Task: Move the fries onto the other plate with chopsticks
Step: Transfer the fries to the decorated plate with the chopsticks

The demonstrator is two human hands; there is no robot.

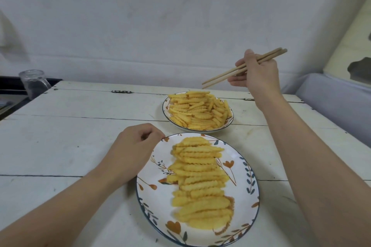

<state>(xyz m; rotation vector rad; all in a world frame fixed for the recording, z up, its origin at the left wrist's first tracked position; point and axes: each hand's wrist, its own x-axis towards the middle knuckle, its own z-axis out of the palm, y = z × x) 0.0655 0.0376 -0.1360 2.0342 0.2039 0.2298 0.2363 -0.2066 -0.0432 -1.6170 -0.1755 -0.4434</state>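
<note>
The right hand (259, 72) pinched the chopsticks (241, 69), tips empty above the far plate (166, 104) of fries (198, 111); the left hand (136, 146), loosely curled, held nothing beside the near plate (249, 166); next, seemingly, a descent to nip one fry.

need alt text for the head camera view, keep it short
A right hand holds chopsticks in the air above a far plate heaped with crinkle fries. The left hand rests at the rim of a near floral plate of neatly rowed fries.
</note>
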